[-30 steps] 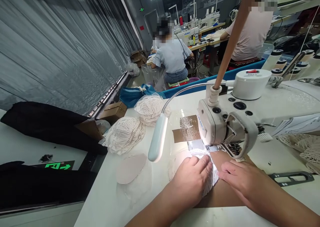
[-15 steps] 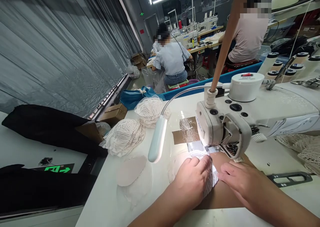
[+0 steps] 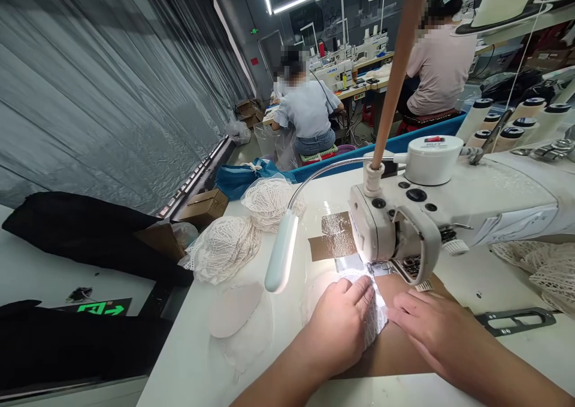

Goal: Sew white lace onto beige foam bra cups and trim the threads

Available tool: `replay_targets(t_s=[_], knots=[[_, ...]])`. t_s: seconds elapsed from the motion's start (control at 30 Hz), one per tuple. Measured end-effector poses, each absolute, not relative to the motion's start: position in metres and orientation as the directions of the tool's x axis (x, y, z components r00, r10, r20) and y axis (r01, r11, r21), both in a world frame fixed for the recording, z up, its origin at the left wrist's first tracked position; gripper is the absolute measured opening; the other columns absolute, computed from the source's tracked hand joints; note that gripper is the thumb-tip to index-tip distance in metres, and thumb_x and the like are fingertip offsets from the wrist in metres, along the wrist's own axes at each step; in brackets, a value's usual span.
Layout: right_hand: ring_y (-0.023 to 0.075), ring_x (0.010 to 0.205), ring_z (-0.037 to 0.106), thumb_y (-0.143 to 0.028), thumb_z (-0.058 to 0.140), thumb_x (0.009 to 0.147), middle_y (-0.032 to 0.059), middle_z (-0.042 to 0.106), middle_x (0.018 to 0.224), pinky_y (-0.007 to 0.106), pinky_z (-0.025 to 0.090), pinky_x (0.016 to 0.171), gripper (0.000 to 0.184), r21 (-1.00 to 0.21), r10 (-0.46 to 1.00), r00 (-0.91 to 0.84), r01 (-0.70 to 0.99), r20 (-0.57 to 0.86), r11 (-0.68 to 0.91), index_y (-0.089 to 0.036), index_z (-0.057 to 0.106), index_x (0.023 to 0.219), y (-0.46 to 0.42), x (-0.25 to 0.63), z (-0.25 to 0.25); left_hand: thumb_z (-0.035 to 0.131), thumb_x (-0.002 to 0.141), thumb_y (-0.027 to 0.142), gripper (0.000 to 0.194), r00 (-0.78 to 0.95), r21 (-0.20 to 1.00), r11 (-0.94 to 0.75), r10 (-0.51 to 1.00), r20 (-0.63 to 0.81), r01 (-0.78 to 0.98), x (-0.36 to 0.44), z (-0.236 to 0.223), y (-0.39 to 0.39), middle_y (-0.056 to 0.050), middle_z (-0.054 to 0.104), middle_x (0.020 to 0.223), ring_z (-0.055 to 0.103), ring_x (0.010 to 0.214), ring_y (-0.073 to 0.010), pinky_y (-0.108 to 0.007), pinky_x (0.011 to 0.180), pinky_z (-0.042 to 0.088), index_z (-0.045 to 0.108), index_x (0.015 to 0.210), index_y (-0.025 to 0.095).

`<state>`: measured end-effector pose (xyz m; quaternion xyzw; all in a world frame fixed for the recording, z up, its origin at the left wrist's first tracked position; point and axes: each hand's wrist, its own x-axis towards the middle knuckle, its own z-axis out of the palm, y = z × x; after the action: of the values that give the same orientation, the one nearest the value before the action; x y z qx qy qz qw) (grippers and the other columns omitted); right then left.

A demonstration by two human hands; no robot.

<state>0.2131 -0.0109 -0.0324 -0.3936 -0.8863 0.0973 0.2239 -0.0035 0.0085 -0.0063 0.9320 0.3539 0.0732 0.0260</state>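
Observation:
A white lace piece [image 3: 376, 324], curved along its top, lies under the needle area of the sewing machine [image 3: 375, 230]. My left hand [image 3: 345, 317] rests over it with bent fingers pressed together, holding it close to the presser foot. At the lace's right edge, the thumb and fingertips of my right hand [image 3: 422, 320] pinch its border. Beneath both hands is a brown sheet [image 3: 404, 356]. Part of the lace is covered by my left hand, and the needle itself is hard to make out in the glare.
A lit lamp [image 3: 281, 254] on a bent neck hangs left of the machine. Two lace stacks [image 3: 227, 245] and a thin beige oval piece [image 3: 236, 311] lie on the white table [image 3: 179, 359]. Thread cones [image 3: 512, 137] stand behind the machine. Two people sit farther back.
The camera view has shifted slightly, so the machine appears a little farther left. Both hands keep nearly the same hold on the lace.

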Motion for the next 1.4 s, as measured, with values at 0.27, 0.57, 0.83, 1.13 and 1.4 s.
replay_targets(t_s=[0.27, 0.57, 0.83, 1.13, 1.4], knots=[[0.0209, 0.067, 0.047, -0.003, 0.039, 0.080, 0.0045, 0.059, 0.078, 0.032, 0.029, 0.062, 0.036, -0.282, 0.737, -0.541, 0.693, 0.406, 0.664, -0.022, 0.065, 0.094, -0.007, 0.209, -0.037, 0.051, 0.079, 0.022, 0.062, 0.761, 0.101, -0.761, 0.647, 0.048, 0.640, -0.011, -0.005, 0.023, -0.012, 0.046, 0.146, 0.053, 0.089, -0.0258, -0.038, 0.074, 0.050, 0.046, 0.139, 0.007], [0.0185, 0.059, 0.048, -0.002, 0.039, 0.080, 0.0046, 0.065, 0.081, 0.032, 0.029, 0.057, 0.036, -0.227, 0.732, -0.539, 0.718, 0.417, 0.658, -0.020, 0.067, 0.093, -0.004, 0.206, -0.023, 0.051, 0.077, 0.019, 0.065, 0.784, 0.143, -0.773, 0.620, -0.029, 0.618, -0.014, 0.008, 0.033, -0.013, 0.044, 0.148, 0.054, 0.098, -0.0275, -0.040, 0.082, 0.050, 0.044, 0.141, 0.007], [0.0214, 0.073, 0.059, 0.001, 0.047, 0.070, 0.0045, 0.070, 0.095, 0.033, 0.039, 0.067, 0.045, -0.076, 0.775, -0.516, 0.813, 0.364, 0.577, -0.022, 0.068, 0.103, 0.005, 0.199, -0.016, 0.052, 0.079, 0.019, 0.060, 0.794, 0.070, -0.792, 0.607, -0.005, 0.606, -0.016, 0.004, 0.052, -0.014, 0.052, 0.140, 0.053, 0.099, -0.0268, -0.040, 0.082, 0.048, 0.047, 0.138, 0.008], [0.0228, 0.074, 0.062, 0.006, 0.050, 0.063, 0.0042, 0.072, 0.095, 0.034, 0.044, 0.063, 0.058, -0.050, 0.849, -0.434, 0.882, 0.301, 0.469, -0.023, 0.070, 0.109, 0.007, 0.194, -0.023, 0.044, 0.095, 0.019, 0.035, 0.817, 0.114, -0.827, 0.562, 0.130, 0.550, -0.019, 0.003, 0.057, -0.013, 0.061, 0.127, 0.055, 0.108, -0.0243, -0.039, 0.088, 0.048, 0.054, 0.128, 0.014], [0.0271, 0.086, 0.066, 0.002, 0.045, 0.073, 0.0106, 0.068, 0.118, 0.042, 0.052, 0.075, 0.062, -0.071, 0.867, -0.462, 0.874, 0.185, 0.481, -0.023, 0.063, 0.127, 0.011, 0.199, -0.028, 0.045, 0.095, 0.017, 0.035, 0.828, 0.177, -0.839, 0.540, 0.150, 0.515, -0.021, -0.004, 0.057, -0.007, 0.060, 0.133, 0.056, 0.107, -0.0239, -0.039, 0.089, 0.049, 0.057, 0.128, 0.015]])
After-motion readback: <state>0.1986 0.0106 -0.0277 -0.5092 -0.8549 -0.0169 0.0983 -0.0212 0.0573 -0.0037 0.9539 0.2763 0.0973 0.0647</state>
